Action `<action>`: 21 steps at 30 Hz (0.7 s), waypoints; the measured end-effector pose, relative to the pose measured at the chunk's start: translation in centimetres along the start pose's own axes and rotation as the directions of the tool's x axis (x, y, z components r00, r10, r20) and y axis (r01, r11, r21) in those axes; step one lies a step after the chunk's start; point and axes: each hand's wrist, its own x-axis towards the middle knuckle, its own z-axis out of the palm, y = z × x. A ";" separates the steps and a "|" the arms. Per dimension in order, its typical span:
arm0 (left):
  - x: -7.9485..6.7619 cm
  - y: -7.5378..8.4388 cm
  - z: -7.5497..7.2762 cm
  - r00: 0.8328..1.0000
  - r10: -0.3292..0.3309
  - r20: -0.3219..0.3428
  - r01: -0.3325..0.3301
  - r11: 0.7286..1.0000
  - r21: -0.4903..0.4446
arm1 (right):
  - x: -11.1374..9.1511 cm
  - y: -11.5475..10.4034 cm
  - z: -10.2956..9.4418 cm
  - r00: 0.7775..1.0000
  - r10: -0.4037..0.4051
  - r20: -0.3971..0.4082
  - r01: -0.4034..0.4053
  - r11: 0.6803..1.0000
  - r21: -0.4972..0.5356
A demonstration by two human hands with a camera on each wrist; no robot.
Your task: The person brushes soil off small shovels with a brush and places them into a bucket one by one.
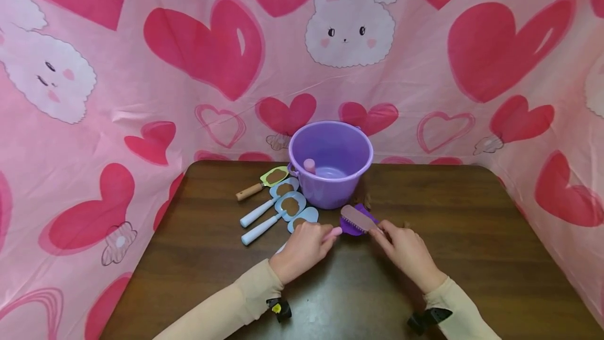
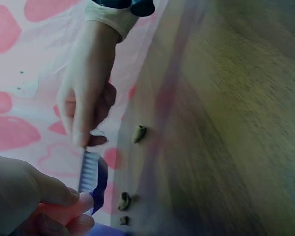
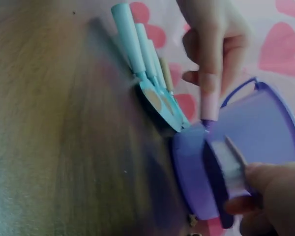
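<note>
My left hand (image 1: 304, 248) grips the pink handle (image 3: 209, 105) of a small purple garden trowel (image 1: 348, 229). Its blade is held just in front of the bucket, partly covered by a brush (image 1: 360, 218). My right hand (image 1: 409, 252) pinches the end of that brush, which has a pinkish-brown back. Pale bristles (image 2: 90, 172) face the trowel's blade in the left wrist view. Beyond both hands stands a purple bucket (image 1: 330, 190); a pink handle end (image 1: 309, 165) shows inside it.
Left of the bucket lie several light-blue trowels (image 1: 260, 230) and a green trowel (image 1: 250, 192) with a wooden handle, brown patches on their blades. Small brown bits (image 2: 139, 133) lie on the wooden table (image 1: 472, 214). A pink heart-patterned cloth (image 1: 415, 83) hangs behind.
</note>
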 end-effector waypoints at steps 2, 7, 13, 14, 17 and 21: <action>0.1 0.1 -0.1 1.000 0.007 -0.016 -0.007 1.000 -0.007 | -0.1 -0.1 0.2 0.999 -0.032 0.012 0.032 0.999 -0.012; 0.0 0.4 -0.3 1.000 0.011 -0.026 -0.012 1.000 -0.028 | -0.3 0.3 0.5 1.000 0.001 0.011 0.000 0.998 -0.057; -0.2 0.3 0.0 0.999 0.020 -0.034 -0.020 1.000 -0.002 | -0.4 1.2 0.4 0.996 0.087 -0.017 -0.088 0.992 -0.094; -0.2 0.3 0.0 0.999 0.023 -0.035 -0.023 1.000 0.001 | -0.4 1.3 0.3 0.996 0.090 -0.030 -0.092 0.991 -0.097; -0.2 0.3 0.1 0.999 0.021 -0.036 -0.021 1.000 -0.001 | -0.3 1.0 0.3 0.996 0.068 -0.055 -0.073 0.994 -0.085; -0.1 0.3 0.1 0.999 0.013 -0.041 -0.013 1.000 -0.001 | -0.4 0.2 0.3 0.999 -0.013 -0.037 0.011 0.998 -0.054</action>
